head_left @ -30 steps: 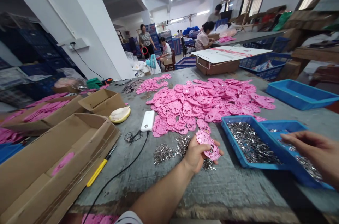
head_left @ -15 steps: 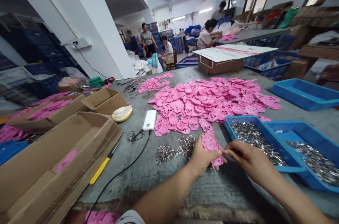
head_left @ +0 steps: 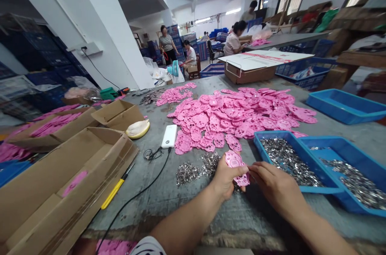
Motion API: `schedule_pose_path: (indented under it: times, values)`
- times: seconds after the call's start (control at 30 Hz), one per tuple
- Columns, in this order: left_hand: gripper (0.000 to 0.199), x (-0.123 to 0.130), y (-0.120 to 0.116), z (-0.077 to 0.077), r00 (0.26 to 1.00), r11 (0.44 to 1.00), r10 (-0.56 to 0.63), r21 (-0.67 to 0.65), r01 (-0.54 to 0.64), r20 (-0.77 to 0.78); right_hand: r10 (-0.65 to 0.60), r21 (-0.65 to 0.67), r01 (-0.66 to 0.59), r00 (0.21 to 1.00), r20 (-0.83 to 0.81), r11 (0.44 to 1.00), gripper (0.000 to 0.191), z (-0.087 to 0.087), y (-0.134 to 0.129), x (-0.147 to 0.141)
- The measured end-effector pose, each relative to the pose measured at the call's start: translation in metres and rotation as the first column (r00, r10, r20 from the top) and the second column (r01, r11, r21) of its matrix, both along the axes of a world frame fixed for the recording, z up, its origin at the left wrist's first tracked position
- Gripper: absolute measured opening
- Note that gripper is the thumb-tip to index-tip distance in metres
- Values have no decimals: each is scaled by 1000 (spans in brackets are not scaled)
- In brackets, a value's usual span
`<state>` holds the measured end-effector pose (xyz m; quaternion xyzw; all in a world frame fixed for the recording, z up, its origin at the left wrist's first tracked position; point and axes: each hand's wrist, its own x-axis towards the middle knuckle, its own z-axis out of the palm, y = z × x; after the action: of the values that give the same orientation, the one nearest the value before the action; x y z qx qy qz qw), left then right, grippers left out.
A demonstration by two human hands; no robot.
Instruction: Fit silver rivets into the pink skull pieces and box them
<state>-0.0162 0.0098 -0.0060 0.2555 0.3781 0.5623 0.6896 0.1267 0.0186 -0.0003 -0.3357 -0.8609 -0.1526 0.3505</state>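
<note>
On the left of the grey, worn worktable (head_left: 163, 198), a long open brown cardboard box (head_left: 36, 190) has one flat pink piece (head_left: 74, 182) in it. Beside the box lies a yellow-handled tool (head_left: 113, 194). More to the right are a white rectangular device (head_left: 169, 136) with a black cable and two small heaps of shiny metal parts (head_left: 187, 173).

Near these heaps, my left hand (head_left: 223, 176) holds a pink plate (head_left: 235, 160) with cut-out holes and wavy outline. My thumb presses on its face and the fingers support it from behind. Just beyond it spreads a big pile of similar pink plates (head_left: 229, 114).

At the right edge of the plate is my right hand (head_left: 279, 186). One second ago it was above the farther right blue plastic tray (head_left: 343, 141); now it has come to this plate, so both my hands are at the same piece. Its fingertips are close together, but I cannot tell if they pinch the edge or some small metal part. Right of the plate, the nearer blue plastic tray (head_left: 316, 189) contains many shiny metal parts, and the farther one contains less.
</note>
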Motion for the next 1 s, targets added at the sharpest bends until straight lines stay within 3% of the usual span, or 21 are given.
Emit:
schedule_pose_path:
  times: [0.17, 0.4, 0.67, 1.0]
  values:
    - [72, 1, 1, 1, 998, 1000, 5, 0, -5, 55, 39, -11, -41, 992, -117, 999, 33, 0, -2, -5]
    - [71, 3, -1, 1, 981, 981, 194, 21, -194, -15, 17, -105, -40, 979, -203, 994, 28, -3, -4, -15]
    - [66, 3, 0, 0, 962, 962, 273, -1, -273, -24, -8, -250, -66, 958, -285, 966, 34, -13, -2, -21]
    - [65, 3, 0, -1, 958, 958, 286, -4, -286, -24, -56, -448, -210, 858, -511, 869, 27, -14, 2, -30]
